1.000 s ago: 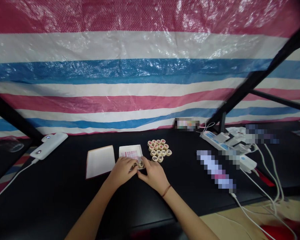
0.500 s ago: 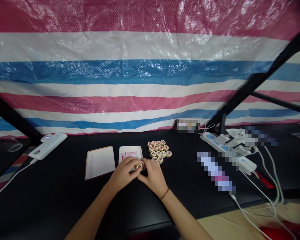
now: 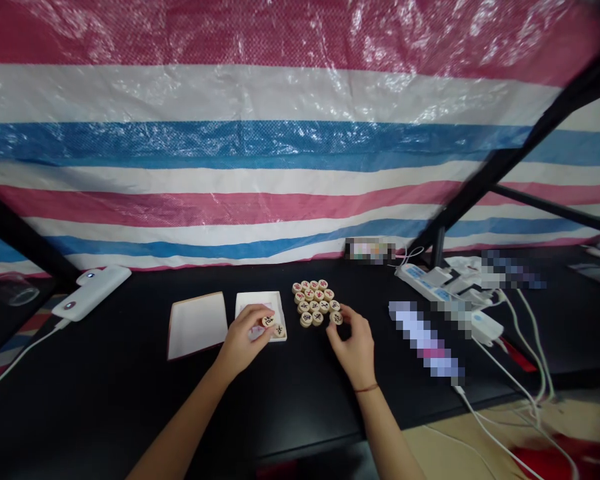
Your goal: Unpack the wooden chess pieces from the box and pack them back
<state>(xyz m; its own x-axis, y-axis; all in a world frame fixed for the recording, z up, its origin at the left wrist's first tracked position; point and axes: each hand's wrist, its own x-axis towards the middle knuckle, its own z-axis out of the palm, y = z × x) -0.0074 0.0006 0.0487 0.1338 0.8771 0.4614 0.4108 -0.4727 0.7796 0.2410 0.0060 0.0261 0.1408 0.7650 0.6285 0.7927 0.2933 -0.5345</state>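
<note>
My left hand [image 3: 246, 338] pinches a Chinese chess piece [image 3: 268, 321] with a dark character, held over a shallow white box [image 3: 281, 308]. Inside that box lie another chess piece [image 3: 279, 331] and a folded sheet with pink print, partly hidden by my fingers. Farther right, my right hand [image 3: 354, 340] has thumb and fingers around a dark-lettered chess piece [image 3: 335, 319] at the near right corner of a cluster. The cluster of chess pieces [image 3: 314, 304] stands in close rows, red characters at the back and dark ones in front.
A second open box half [image 3: 199, 325] lies left of the white box. At the far left is a white device [image 3: 95, 293] with a cable. On the right are a blurred-out slim object [image 3: 427, 339], a power strip [image 3: 430, 283] with plugs, and white cables. A striped sheet [image 3: 260, 153] hangs behind.
My right hand has moved right from the white box to the cluster's near right corner with a chess piece. My left hand has shifted slightly left, holding a piece over the box.
</note>
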